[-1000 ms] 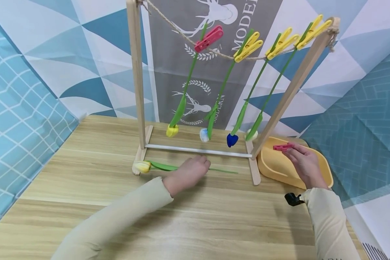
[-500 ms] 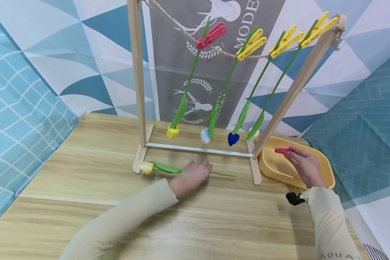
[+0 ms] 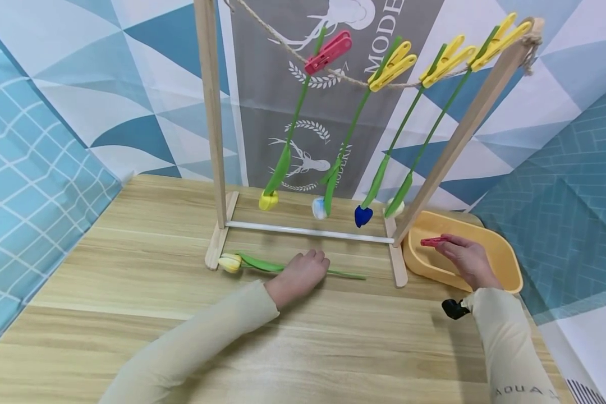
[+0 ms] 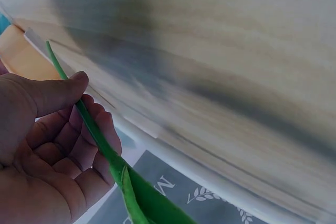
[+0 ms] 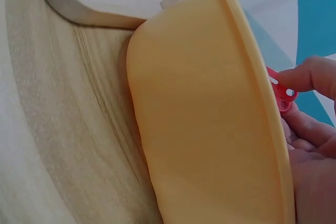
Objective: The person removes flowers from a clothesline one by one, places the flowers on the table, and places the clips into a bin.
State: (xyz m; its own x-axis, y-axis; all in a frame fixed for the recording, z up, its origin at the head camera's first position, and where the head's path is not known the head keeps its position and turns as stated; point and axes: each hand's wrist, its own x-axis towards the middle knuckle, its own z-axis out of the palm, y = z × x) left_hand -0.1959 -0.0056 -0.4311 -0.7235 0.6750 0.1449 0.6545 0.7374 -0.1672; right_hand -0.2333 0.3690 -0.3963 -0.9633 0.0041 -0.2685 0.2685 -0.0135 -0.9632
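My left hand pinches the green stem of a yellow-and-white artificial tulip between thumb and fingers, low over the table in front of the rack. The bloom points left and the stem's tip right. Over the orange-yellow basin, my right hand holds a red clothespin between thumb and fingers. In the right wrist view the basin's wall hides part of that clothespin. Behind the hands, a red clothespin on the rope holds a yellow tulip hanging bloom down.
Yellow clothespins hold more tulips on the rope, among them a blue tulip and a white-and-blue tulip. The wooden rack's posts and white crossbar stand between the hands and the patterned wall.
My right hand, with the red clothespin, has shifted slightly down and left over the basin. My left hand stays on the tulip's stem; the camera view shifts a little.
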